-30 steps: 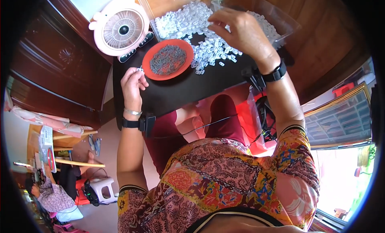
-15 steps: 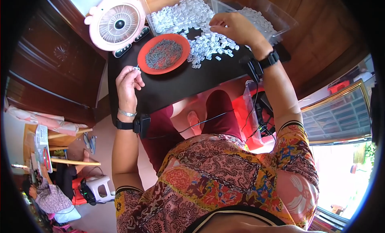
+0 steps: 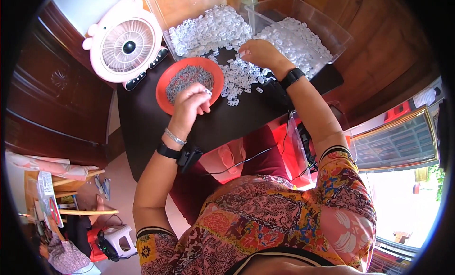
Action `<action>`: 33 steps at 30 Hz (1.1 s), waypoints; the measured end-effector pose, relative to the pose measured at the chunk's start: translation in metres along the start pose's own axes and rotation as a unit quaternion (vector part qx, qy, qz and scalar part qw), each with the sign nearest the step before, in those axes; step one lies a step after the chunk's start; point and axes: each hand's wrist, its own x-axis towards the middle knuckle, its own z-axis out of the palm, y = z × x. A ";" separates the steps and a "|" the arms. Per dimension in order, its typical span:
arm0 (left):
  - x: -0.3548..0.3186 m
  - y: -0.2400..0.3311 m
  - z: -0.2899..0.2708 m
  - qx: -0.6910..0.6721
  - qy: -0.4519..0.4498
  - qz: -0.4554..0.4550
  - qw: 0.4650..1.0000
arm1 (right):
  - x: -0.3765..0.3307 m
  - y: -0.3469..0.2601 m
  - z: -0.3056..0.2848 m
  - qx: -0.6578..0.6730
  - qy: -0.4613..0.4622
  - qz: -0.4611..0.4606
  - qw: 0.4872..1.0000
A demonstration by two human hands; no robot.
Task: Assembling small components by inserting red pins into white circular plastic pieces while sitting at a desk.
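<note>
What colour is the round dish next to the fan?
The dish is orange-red, filled with small grey bits; the head view shows it.

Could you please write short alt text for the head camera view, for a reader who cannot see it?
Seen from above, a person's left hand pinches a small white piece beside an orange dish of small grey parts, while the right hand reaches into a pile of white plastic pieces on a dark table.

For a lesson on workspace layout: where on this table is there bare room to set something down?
The dark table is bare near the person, below the red dish and left hand, and right of that hand. Farther off, white pieces, bins and fan crowd it.
</note>
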 end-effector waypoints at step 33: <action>0.009 -0.013 -0.029 -0.093 0.216 0.121 0.964 | 0.041 -0.116 0.036 0.642 -0.153 0.003 0.752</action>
